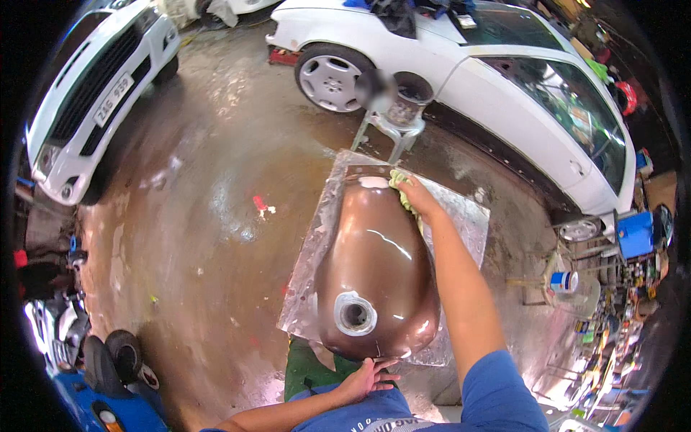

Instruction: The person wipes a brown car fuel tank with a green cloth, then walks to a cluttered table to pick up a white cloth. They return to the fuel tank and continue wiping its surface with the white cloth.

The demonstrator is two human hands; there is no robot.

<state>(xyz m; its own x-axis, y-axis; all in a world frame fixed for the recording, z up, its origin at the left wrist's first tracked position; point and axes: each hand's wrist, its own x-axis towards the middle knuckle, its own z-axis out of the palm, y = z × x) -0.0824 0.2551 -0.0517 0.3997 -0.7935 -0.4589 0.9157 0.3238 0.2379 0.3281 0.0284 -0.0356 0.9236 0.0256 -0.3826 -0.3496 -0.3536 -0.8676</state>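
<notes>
A glossy brown motorcycle fuel tank [374, 266] lies on a grey, worn flat board [461, 219], its round filler opening [355, 315] with a pale rim toward me. At the tank's far end, my right hand [420, 197] is closed on a pale green cloth [400, 181], which rests against the right side of the far tip. A whitish patch [373, 183] shows on that tip. My left hand [366, 381] is by the tank's near end, fingers spread; a fingertip seems to touch the lower edge. Nothing shows in that hand.
Beyond the board stands a pale plastic stool [394, 132] bearing a dark-mouthed bucket [410, 97]. A white car [533, 137] fills the far right, another white vehicle [108, 101] the far left. Crowded shelves [619, 324] line the right; a blue motorbike [108, 407] stands lower left. The floor looks wet.
</notes>
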